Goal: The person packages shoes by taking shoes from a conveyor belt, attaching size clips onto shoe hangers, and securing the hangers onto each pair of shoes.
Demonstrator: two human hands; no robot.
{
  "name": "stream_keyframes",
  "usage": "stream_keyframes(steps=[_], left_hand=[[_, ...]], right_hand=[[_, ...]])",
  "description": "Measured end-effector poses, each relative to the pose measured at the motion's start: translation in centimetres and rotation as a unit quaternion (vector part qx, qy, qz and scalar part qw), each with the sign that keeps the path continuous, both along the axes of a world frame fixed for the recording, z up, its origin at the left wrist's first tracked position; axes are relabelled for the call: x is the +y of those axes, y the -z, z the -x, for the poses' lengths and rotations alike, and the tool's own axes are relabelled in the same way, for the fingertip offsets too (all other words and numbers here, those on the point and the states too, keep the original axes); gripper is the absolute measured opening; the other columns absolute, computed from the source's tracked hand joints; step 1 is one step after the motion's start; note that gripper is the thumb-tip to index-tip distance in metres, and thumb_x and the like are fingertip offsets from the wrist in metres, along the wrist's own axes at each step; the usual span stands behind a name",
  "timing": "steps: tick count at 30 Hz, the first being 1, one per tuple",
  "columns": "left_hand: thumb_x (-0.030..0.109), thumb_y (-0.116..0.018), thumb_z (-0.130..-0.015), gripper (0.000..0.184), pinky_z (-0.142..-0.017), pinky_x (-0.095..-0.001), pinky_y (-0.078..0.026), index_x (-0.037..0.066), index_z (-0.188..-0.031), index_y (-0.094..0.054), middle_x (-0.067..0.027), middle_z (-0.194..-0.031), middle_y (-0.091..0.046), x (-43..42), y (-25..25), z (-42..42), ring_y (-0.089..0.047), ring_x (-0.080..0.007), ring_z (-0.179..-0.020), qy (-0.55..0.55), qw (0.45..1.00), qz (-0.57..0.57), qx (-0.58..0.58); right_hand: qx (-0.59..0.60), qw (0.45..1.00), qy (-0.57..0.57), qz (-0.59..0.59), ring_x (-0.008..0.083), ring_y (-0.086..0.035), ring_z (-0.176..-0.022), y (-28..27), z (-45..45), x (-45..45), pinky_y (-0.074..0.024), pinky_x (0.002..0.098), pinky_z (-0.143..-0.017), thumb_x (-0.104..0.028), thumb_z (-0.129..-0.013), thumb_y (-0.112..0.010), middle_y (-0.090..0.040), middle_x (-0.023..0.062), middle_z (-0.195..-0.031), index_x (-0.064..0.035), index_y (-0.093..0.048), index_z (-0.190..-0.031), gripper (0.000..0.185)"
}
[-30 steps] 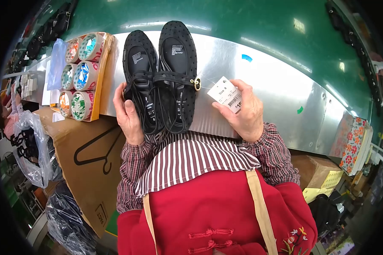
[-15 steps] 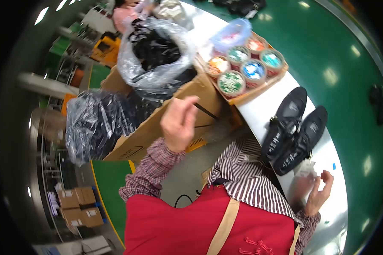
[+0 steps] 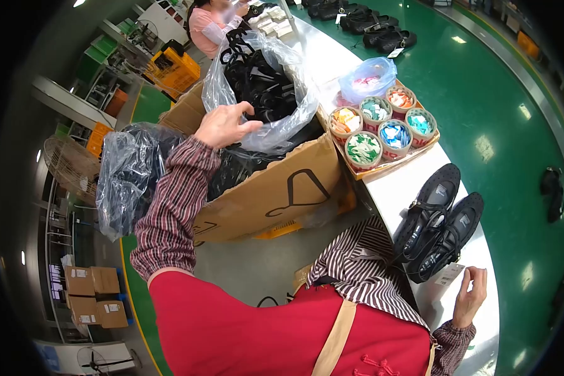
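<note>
At three o'clock from the worker's red garment [image 3: 232,326], the right hand [image 3: 470,296] is raised above the bench [image 3: 482,257], its fingers bent. Thumb and fingertips come right up to the edge of a white tag [image 3: 450,274]; whether they pinch it, I cannot tell. Around two o'clock, just beyond the tag, two black shoes [image 3: 442,219] lie side by side on the bench, straps across their tops, toes pointing away from the worker.

Toward twelve stands a cardboard carton [image 3: 250,210], a hanger outline printed on its near wall. Over it, near eleven o'clock, the left hand [image 3: 224,125] reaches out, thumb and forefinger parted, at the near side of a clear plastic bag [image 3: 307,69] of black hangers [image 3: 260,81]. I cannot tell whether the fingers touch either one. At ten, a plastic bag of dark goods [image 3: 131,175] bulges beside the carton.

Toward one o'clock, six round tubs of coloured pieces sit in a shallow tray [image 3: 398,164], a bluish bag [image 3: 370,81] beside them.

Farther off, between eleven and twelve, sits a person in pink [image 3: 207,28]; between twelve and one, more black shoes [image 3: 357,19] lie in a row.
</note>
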State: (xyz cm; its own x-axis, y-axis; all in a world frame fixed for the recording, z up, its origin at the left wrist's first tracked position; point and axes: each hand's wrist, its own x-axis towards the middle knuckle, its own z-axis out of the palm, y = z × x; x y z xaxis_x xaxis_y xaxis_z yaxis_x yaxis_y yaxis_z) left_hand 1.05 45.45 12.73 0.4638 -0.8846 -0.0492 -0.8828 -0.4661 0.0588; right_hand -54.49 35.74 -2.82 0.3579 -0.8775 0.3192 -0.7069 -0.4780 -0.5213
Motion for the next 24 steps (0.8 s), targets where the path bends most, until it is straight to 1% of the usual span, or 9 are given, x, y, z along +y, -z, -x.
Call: stream_keyframes(steps=[1, 2, 5, 6, 9, 12, 13, 20, 24], left_hand=[[0.034, -0.063, -0.085, 0.035, -0.068, -0.0340, -0.049, 0.005, -0.105, -0.064, -0.0098, -0.073, -0.065, 0.0, -0.5, 1.1, -0.064, -0.0209, -0.071, -0.018, 0.997, 0.006, 0.072], [0.034, -0.063, -0.085, 0.035, -0.068, -0.0340, -0.049, 0.005, -0.105, -0.064, -0.0098, -0.073, -0.065, 0.5, -0.2, 1.0, -0.064, -0.0209, -0.071, -0.018, 0.997, 0.005, 0.073], [0.007, -0.060, -0.086, 0.015, -0.061, -0.0197, -0.043, 0.004, -0.098, -0.068, 0.0026, -0.070, -0.058, 1.9, 1.2, -0.1, -0.053, -0.0033, -0.066, 0.003, 0.944, 0.193, 0.267], [0.007, -0.060, -0.086, 0.015, -0.061, -0.0197, -0.043, 0.004, -0.098, -0.068, 0.0026, -0.070, -0.058, 2.1, 0.8, -0.1, -0.053, -0.0033, -0.066, 0.001, 0.944, 0.195, 0.264], [0.005, -0.058, -0.090, 0.012, -0.061, -0.0188, -0.043, 0.004, -0.096, -0.069, 0.0027, -0.073, -0.061, 2.2, -0.8, 0.8, -0.055, -0.0039, -0.067, 0.005, 0.860, 0.449, 0.243], [0.006, -0.059, -0.091, 0.012, -0.063, -0.0189, -0.044, 0.004, -0.097, -0.069, 0.0010, -0.075, -0.064, 2.0, -3.1, 4.2, -0.057, -0.0042, -0.069, 0.018, 0.847, 0.499, 0.181], [0.005, -0.057, -0.093, 0.013, -0.073, -0.0203, -0.047, 0.000, -0.101, -0.065, -0.0014, -0.082, -0.065, 2.1, -4.1, 6.6, -0.062, -0.0079, -0.077, 0.022, 0.879, 0.455, 0.142], [-0.006, -0.057, -0.086, 0.012, -0.064, -0.0222, -0.046, -0.001, -0.093, -0.065, -0.0061, -0.079, -0.062, 0.6, -4.6, 16.4, -0.061, -0.0115, -0.071, 0.302, 0.858, 0.276, 0.311], [0.000, -0.057, -0.091, 0.012, -0.067, -0.0219, -0.047, -0.001, -0.101, -0.063, -0.0062, -0.087, -0.063, -0.4, -0.2, 18.3, -0.061, -0.0101, -0.073, 0.255, 0.795, 0.193, 0.515]], right_hand=[[0.004, 0.999, -0.012, 0.030, 0.0278, -0.054, -0.073, -0.1, 0.2, -0.2, -0.0451, 0.0353, -0.069, 0.005, -0.087, -0.057, -0.053, 0.0124, -0.079, 0.0043, -0.054, -0.088, 0.003], [0.005, 1.000, -0.011, 0.029, 0.0278, -0.054, -0.073, -0.3, 0.2, -0.3, -0.0451, 0.0353, -0.069, 0.005, -0.087, -0.057, -0.053, 0.0124, -0.079, 0.0043, -0.054, -0.088, 0.003], [-0.006, 1.000, 0.000, 0.020, 0.0259, -0.054, -0.070, -1.5, -0.6, -1.4, -0.0441, 0.0330, -0.061, 0.006, -0.086, -0.057, -0.052, 0.0125, -0.079, 0.0033, -0.054, -0.087, 0.004], [-0.008, 1.000, -0.004, 0.021, 0.0259, -0.054, -0.070, -2.0, -1.0, -1.9, -0.0441, 0.0330, -0.061, 0.006, -0.086, -0.057, -0.052, 0.0125, -0.079, 0.0033, -0.054, -0.087, 0.004], [-0.015, 0.994, -0.084, 0.066, 0.0264, -0.052, -0.068, -4.1, -3.0, -3.2, -0.0429, 0.0348, -0.059, 0.007, -0.084, -0.058, -0.051, 0.0128, -0.079, 0.0025, -0.054, -0.086, 0.006], [-0.043, 0.982, -0.151, 0.102, 0.0287, -0.055, -0.072, -6.2, -6.0, -3.9, -0.0446, 0.0356, -0.062, 0.008, -0.080, -0.061, -0.053, 0.0132, -0.080, 0.0009, -0.055, -0.086, 0.011], [-0.059, 0.974, -0.191, 0.109, 0.0294, -0.056, -0.074, -6.7, -7.0, -4.4, -0.0456, 0.0360, -0.064, 0.007, -0.077, -0.064, -0.054, 0.0137, -0.083, 0.0005, -0.056, -0.087, 0.014], [-0.158, 0.928, -0.323, 0.097, 0.0334, -0.056, -0.095, -11.0, -13.8, -4.2, -0.0465, 0.0414, -0.084, -0.015, -0.064, -0.082, -0.056, 0.0161, -0.106, -0.0047, -0.045, -0.130, 0.077], [-0.122, 0.843, -0.514, -0.107, 0.0321, -0.060, -0.072, -7.1, -14.7, -3.1, -0.0491, 0.0379, -0.063, -0.016, -0.078, -0.073, -0.057, 0.0162, -0.080, -0.0003, -0.053, -0.092, 0.029]])
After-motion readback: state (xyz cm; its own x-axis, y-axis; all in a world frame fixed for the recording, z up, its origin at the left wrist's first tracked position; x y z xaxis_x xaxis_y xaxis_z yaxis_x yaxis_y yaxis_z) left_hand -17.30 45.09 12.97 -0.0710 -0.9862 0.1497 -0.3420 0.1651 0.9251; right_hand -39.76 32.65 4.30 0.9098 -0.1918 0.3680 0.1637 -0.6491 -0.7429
